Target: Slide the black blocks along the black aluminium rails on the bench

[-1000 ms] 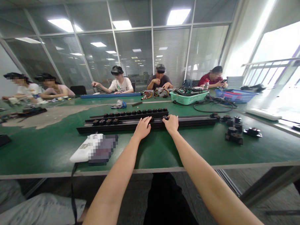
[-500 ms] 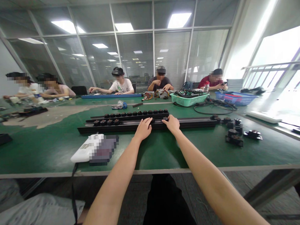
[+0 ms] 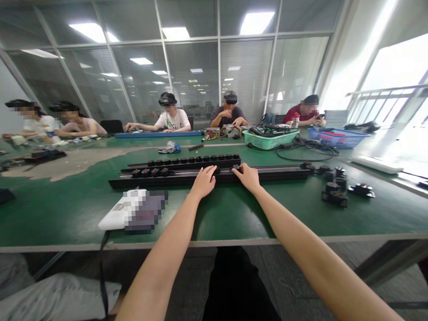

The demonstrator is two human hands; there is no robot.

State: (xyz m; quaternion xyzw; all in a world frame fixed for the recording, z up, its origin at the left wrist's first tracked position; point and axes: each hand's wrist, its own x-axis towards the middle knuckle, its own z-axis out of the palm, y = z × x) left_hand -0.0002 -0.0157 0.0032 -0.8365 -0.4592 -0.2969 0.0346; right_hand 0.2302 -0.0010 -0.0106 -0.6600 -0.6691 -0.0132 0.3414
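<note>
A long black rail (image 3: 158,182) with a silvery channel lies across the table in front of me. My left hand (image 3: 203,182) grips it near the middle, fingers over the top and thumb at the near side. A small black part (image 3: 217,170) shows just beside those fingertips. My right hand (image 3: 249,176) pinches another small black part (image 3: 236,167), which sits on the channel; its underside is hidden. Several round-topped black parts (image 3: 150,172) stand in a row on the rail's left end. Behind runs a second rail (image 3: 186,165) carrying a row of similar parts.
Loose black parts (image 3: 334,194) lie at right. A white device (image 3: 122,211) with a cable and a blurred dark item sits at left front. Beyond are a green basket (image 3: 270,140), a blue basket (image 3: 335,140), a cable loop and a crumpled cloth (image 3: 170,147). Several people sit opposite.
The view has shifted slightly. My right hand has moved slightly right relative to my left; both hands keep their places on the rail, and the black parts look unchanged.
</note>
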